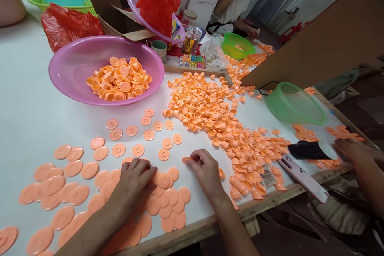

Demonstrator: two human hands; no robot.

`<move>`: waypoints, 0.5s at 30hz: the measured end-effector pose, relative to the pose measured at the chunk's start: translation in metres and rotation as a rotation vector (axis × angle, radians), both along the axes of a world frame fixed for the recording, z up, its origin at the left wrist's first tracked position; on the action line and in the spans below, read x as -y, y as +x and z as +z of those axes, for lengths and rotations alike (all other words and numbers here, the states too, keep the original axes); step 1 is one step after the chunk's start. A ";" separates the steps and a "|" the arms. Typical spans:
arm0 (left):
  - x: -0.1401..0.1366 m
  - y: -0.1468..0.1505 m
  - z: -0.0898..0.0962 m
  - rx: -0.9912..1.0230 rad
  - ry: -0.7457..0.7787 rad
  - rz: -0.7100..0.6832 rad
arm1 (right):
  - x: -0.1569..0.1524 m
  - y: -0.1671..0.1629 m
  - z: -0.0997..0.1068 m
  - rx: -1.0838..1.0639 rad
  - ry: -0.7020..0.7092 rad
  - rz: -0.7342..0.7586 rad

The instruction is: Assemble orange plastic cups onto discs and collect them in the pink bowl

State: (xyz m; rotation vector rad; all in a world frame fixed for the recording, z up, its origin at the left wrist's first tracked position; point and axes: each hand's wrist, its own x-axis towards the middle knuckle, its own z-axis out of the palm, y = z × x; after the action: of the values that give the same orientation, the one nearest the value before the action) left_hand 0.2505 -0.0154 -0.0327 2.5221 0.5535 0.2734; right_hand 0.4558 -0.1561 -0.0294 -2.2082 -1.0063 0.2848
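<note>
My left hand (136, 178) rests low over a spread of flat orange toy saucers (54, 186), fingers bent and a little apart; its fingertips touch the pile, and I see nothing held. Just to its right, my right hand (207, 172) pinches the edge of one small orange saucer (186, 160) between thumb and fingers. More saucers lie overlapping between the two hands. Beyond them, single saucers (138, 150) are scattered face up. A long heap of small orange toy cups (207, 106) runs along the right side of my right hand.
A pink basin (69, 76) holds orange cups at the back left. A green basket (279, 106) stands at the right, near a dark phone-like object (307, 150) and a co-worker's hand (351, 150). A pale strip (304, 178) crosses the wooden table edge. Another person sits behind a green bowl (238, 50).
</note>
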 end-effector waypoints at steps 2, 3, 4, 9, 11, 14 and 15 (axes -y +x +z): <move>0.001 -0.001 -0.002 0.023 -0.020 0.001 | 0.000 -0.002 0.001 0.105 0.033 0.043; 0.000 -0.002 -0.002 0.032 -0.036 -0.003 | 0.000 -0.004 0.002 0.151 0.028 0.089; -0.001 -0.003 -0.001 0.046 -0.054 -0.013 | 0.000 -0.007 0.003 0.174 0.013 0.144; -0.018 -0.002 0.008 0.202 0.005 -0.020 | -0.001 -0.029 0.010 0.065 -0.099 0.383; -0.026 0.001 0.009 0.201 0.132 -0.013 | -0.002 -0.034 0.012 0.012 -0.117 0.389; -0.027 0.005 0.007 0.121 0.208 -0.071 | 0.002 -0.034 0.013 -0.116 -0.091 0.309; -0.024 0.007 0.006 0.104 0.196 -0.091 | 0.005 -0.032 0.013 -0.159 -0.074 0.270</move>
State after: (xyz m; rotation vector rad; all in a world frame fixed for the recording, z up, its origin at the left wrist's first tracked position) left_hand 0.2578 0.0084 -0.0269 2.6942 0.3862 0.4416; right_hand 0.4239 -0.1613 -0.0167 -2.0740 -1.2205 0.6187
